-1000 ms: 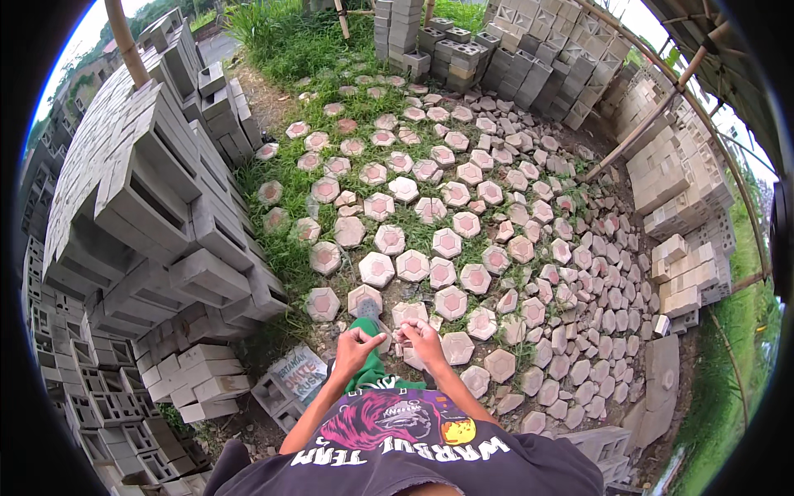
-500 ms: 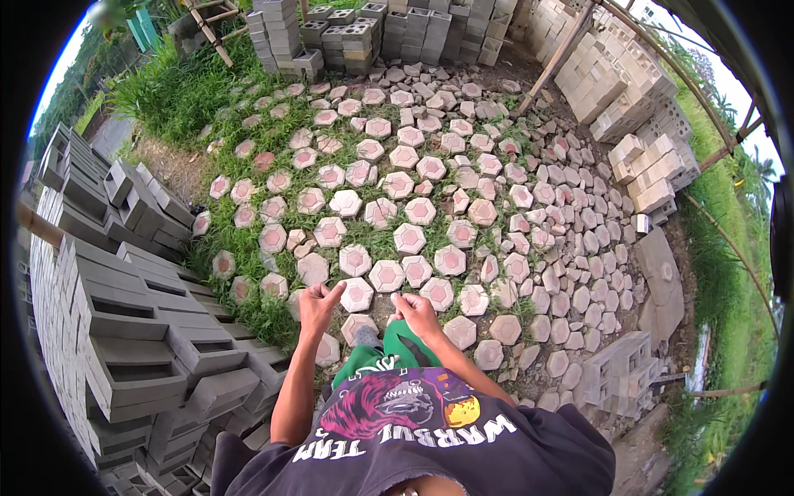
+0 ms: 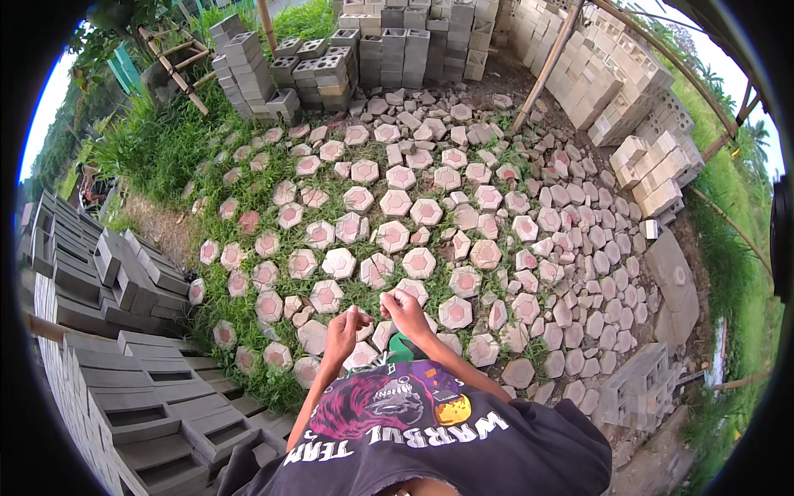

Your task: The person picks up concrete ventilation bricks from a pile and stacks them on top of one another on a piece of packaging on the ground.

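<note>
My left hand (image 3: 344,332) is held in front of my body, its fingers curled into a loose fist with the thumb raised. Beside it, slightly farther forward, my right hand (image 3: 404,309) is also closed, with its thumb toward the left one. A small gap separates them, and no object shows in either. Beneath and ahead of both lie hexagonal paving stones (image 3: 418,263), pale with pinkish centres, set apart in grass. A bit of green trouser (image 3: 402,349) shows below my right wrist.
Grey hollow concrete blocks (image 3: 169,376) are stacked along the left. More block stacks (image 3: 405,56) stand at the back and right (image 3: 628,78). A slanting wooden post (image 3: 547,68) rises at back right. Broken stones (image 3: 579,198) crowd the right side; a hollow block (image 3: 638,387) sits near right.
Both hands have risen in the view and come closer together, still closed. The view has tilted up, so the ground and back stacks sit differently, and my legs are mostly hidden.
</note>
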A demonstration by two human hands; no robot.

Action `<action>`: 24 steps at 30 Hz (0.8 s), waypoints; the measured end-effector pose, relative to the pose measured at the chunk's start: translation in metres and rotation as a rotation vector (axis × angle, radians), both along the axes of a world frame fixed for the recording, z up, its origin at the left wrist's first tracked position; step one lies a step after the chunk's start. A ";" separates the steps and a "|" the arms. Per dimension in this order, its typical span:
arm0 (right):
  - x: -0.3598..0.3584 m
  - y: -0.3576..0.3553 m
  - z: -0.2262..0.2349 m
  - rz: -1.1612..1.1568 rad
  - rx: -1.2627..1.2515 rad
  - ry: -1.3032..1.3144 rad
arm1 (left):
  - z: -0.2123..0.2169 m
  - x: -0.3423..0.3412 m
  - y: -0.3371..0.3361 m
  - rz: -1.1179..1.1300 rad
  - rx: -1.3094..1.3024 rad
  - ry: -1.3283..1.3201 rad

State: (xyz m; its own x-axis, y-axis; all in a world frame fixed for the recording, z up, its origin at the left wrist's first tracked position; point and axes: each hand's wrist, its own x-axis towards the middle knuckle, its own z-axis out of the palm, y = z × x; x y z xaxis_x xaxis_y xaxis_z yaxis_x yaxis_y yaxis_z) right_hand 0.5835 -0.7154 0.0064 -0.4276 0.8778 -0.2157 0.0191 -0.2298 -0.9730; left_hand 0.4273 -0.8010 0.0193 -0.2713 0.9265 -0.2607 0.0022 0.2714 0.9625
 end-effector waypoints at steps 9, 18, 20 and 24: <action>-0.002 0.163 0.003 -0.043 -0.043 0.046 | 0.023 -0.012 0.186 -0.031 0.124 0.024; -0.035 0.302 -0.018 -0.130 -0.052 -0.044 | -0.014 -0.055 0.327 -0.076 0.034 0.086; -0.042 0.342 -0.020 -0.174 -0.070 -0.083 | -0.008 -0.063 0.378 -0.083 0.010 0.004; -0.071 0.429 0.001 -0.210 -0.039 -0.124 | -0.005 -0.104 0.485 -0.133 0.014 0.059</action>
State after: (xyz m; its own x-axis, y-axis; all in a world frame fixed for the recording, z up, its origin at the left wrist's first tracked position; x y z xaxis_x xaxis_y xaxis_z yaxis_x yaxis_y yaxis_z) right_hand 0.5126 -0.2868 0.0076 -0.2045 0.9348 -0.2903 0.0859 -0.2783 -0.9566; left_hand 0.3230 -0.3160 0.0141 -0.1600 0.9589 -0.2343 0.0941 0.2511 0.9634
